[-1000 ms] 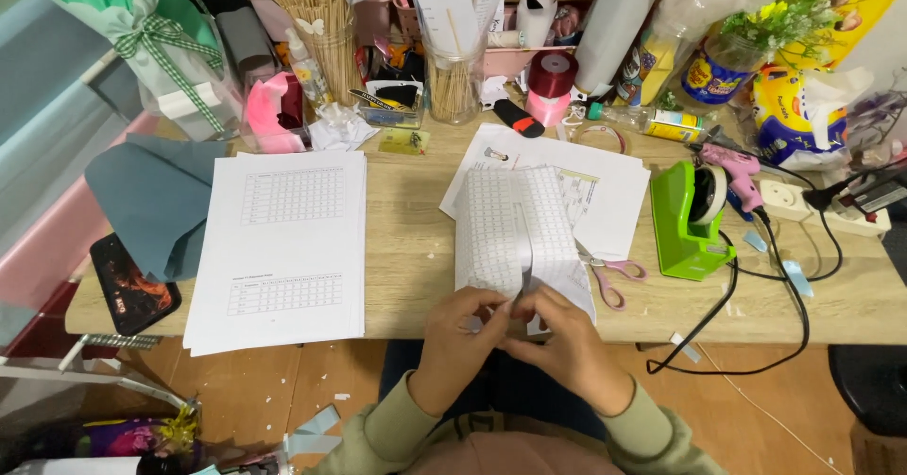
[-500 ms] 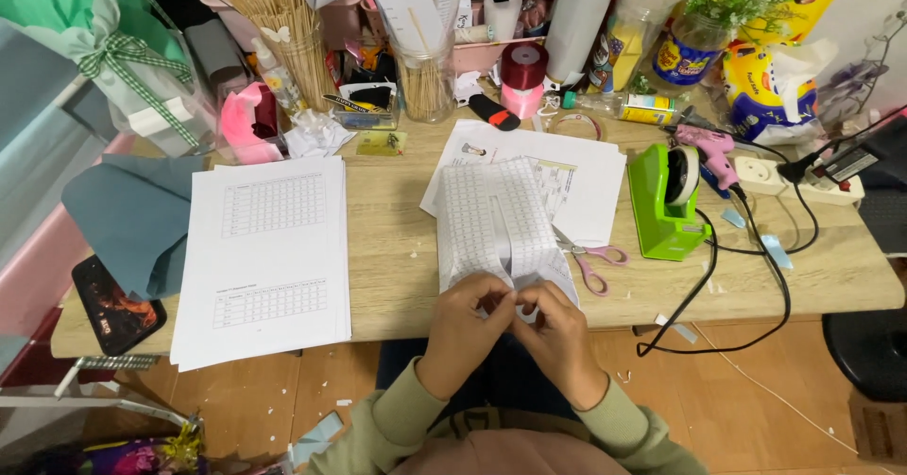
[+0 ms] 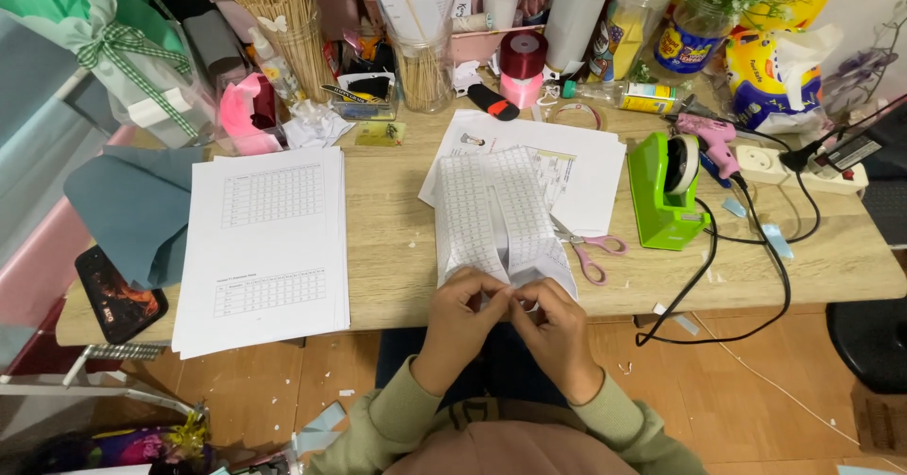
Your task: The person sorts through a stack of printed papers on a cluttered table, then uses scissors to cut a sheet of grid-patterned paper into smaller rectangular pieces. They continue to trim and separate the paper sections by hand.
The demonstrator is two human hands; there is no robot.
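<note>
At lower centre, the white gridded sticker sheet point(image 3: 499, 215) lies on the wooden tabletop point(image 3: 397, 239), long axis running up-frame. Left hand point(image 3: 465, 316) and right hand point(image 3: 557, 335) fingers pinch closed on its near edge.

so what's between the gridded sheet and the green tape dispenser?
Head view: pink-handled scissors lie between the gridded sheet and green tape dispenser.

Gridded sheet's point(image 3: 499, 212) near edge behind fingers point(image 3: 491, 291)
</note>
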